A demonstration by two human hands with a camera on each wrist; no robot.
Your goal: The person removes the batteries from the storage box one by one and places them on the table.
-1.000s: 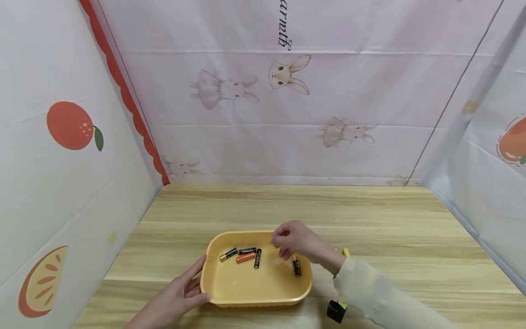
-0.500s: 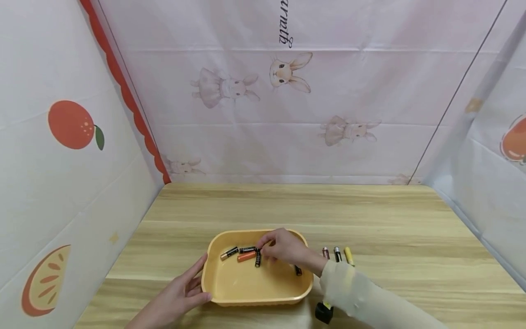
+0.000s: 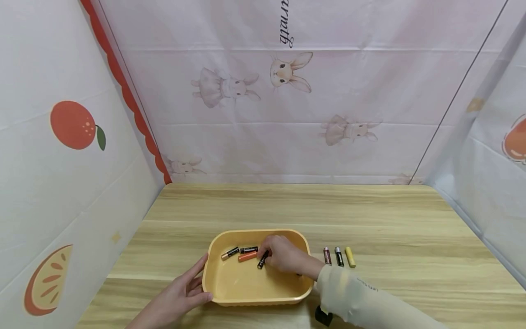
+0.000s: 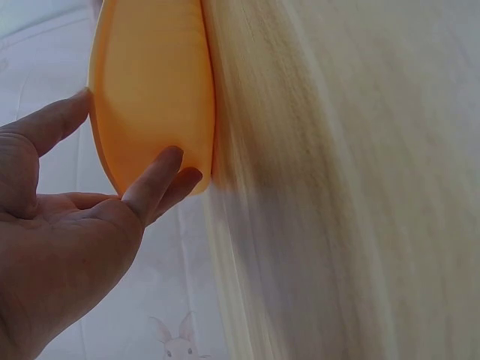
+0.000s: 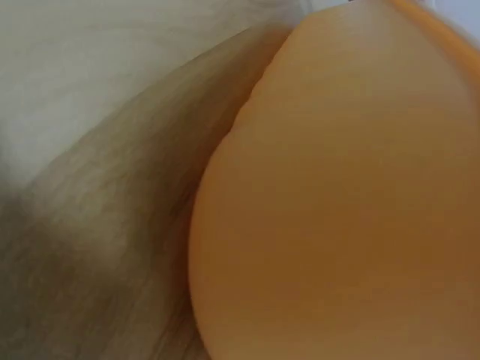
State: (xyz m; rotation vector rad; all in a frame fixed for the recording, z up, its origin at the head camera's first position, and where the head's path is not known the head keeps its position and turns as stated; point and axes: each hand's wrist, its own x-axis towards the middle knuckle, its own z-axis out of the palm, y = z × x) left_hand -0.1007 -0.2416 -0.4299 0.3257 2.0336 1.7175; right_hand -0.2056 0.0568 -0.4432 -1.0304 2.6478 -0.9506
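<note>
Inside the yellow tray point(image 3: 246, 302), the right hand point(image 3: 283, 253) has its fingers curled at the upper end of a black battery point(image 3: 263, 260), apparently pinching it, just beside an orange battery point(image 3: 247, 257). The left hand point(image 3: 181, 292) is spread against the tray's left end, curled round nothing. On the bench point(image 3: 287, 205), 3 batteries point(image 3: 339, 257) line up right of the tray. The black battery should feel stiff and dense for its size, its smooth casing prone to roll; mid-barrel would give the surest pinch.

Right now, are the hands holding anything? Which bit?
The left hand holds the yellow tray by its left end; the right hand seems to pinch a black battery by its far end.
</note>
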